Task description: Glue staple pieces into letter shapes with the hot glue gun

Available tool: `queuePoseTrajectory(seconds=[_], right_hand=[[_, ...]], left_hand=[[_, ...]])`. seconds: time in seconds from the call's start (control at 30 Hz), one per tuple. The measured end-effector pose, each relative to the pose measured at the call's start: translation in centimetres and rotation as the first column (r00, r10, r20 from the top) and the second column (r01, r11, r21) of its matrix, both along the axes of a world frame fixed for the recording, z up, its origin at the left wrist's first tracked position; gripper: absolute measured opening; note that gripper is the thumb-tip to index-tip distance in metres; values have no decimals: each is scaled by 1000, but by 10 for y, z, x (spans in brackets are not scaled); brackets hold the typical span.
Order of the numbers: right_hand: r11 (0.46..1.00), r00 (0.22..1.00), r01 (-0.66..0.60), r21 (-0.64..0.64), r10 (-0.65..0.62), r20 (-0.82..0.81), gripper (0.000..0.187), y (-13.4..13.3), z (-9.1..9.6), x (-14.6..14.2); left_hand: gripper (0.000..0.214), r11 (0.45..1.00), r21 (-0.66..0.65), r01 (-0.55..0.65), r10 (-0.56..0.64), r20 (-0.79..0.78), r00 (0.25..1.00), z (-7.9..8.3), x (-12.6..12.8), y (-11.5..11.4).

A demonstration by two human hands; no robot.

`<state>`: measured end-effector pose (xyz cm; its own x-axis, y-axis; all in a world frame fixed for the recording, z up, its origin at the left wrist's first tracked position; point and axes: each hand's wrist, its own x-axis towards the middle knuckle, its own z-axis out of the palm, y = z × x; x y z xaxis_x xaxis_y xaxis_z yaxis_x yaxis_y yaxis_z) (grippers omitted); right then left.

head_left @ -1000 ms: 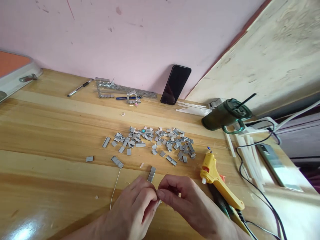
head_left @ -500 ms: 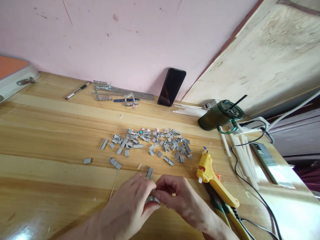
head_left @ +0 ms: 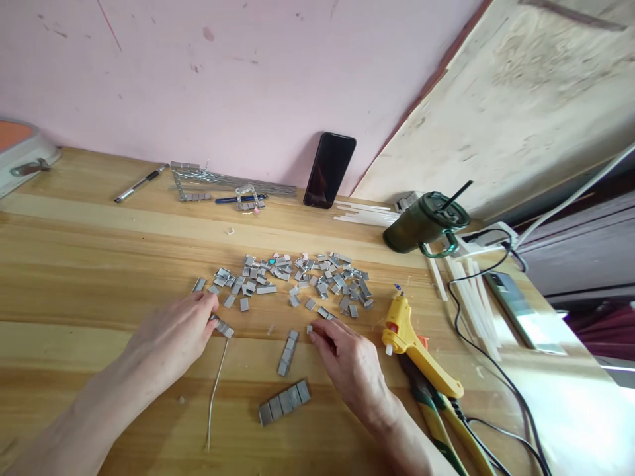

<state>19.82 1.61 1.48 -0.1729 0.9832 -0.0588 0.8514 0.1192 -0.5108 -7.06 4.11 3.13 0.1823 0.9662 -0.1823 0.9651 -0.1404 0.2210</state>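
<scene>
My left hand, slightly blurred, has its fingers closed at the left end of a short strip of grey metal pieces; part of that strip is hidden. A thin wire runs toward me from the strip's right end. Between thumb and forefinger, my right hand pinches a small grey metal piece. Between the hands a narrow strip of joined pieces lies on the wood, and nearer to me a wider strip lies slantwise. Many loose grey pieces are scattered beyond the hands.
On the right, a yellow glue gun lies beside green-handled pliers and a black cable. Behind them are a dark green mug, white glue sticks and a phone. Another phone leans on the wall, near thin metal rods.
My hands have moved apart, the left to the short strip at the left, the right forward. The wide strip, held between them before, now lies on the table.
</scene>
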Motion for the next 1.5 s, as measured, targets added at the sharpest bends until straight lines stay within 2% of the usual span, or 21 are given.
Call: queuePoseTrajectory(seconds=[0.17,0.47,0.63,0.8,0.93,1.0,1.07,1.17,1.23,1.3,1.4,1.5], right_hand=[[1000,1000,21,14,-22,16,19,1,-4,3],[999,999,43,25,-43,20,21,1,-6,4],[998,997,60,19,-61,38,16,0,-5,4],[999,997,40,15,-41,61,11,0,-3,2],[997,997,62,39,-64,47,14,3,-8,3],[994,996,87,60,-88,25,18,5,-11,5],[992,995,102,78,-102,-11,23,4,-12,5],[990,992,106,94,-99,-74,28,0,-6,2],[995,980,85,46,-75,-186,25,-5,2,-3],[997,918,11,-79,-41,-395,25,-11,11,-7],[960,778,-151,-237,-32,-628,33,-17,21,-12],[924,730,-218,-313,-58,-681,30,-20,25,-12]], left_hand=[[16,1000,-5,-22,22,32,999,-2,0,1],[13,990,-23,-140,141,91,986,9,-10,8],[9,988,-98,-116,123,73,990,4,-5,6],[11,988,-95,-125,130,58,990,-1,3,6],[12,985,-96,-144,154,109,982,3,0,6],[18,980,-119,-160,182,207,961,8,0,6],[30,964,-207,-168,240,402,884,13,1,4],[34,918,-382,-108,359,683,636,19,9,-1],[27,891,-451,-46,416,774,477,18,16,-7],[23,865,-501,16,463,811,356,15,25,-13],[22,823,-557,114,510,812,284,9,41,-23],[24,792,-582,184,534,807,254,4,55,-30]])
